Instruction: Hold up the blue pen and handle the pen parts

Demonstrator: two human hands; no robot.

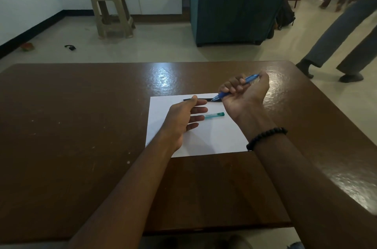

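My right hand (242, 95) grips a blue pen (250, 79) in its curled fingers, palm turned up, above the far right corner of a white sheet of paper (214, 138). My left hand (183, 118) hovers over the sheet with its fingers straight and spread, holding nothing. Just beyond its fingertips a thin black pen (212, 99) lies on the sheet's far edge. A green pen (214, 115) lies on the paper between my two hands, right of my left fingers. A black bead bracelet (265, 136) circles my right wrist.
The paper lies on a brown wooden table (81, 126). Beyond the table stand a beige plastic stool (111, 12) and a teal armchair (238, 4). A person's legs (342, 40) are on the floor at the far right, near the table's corner.
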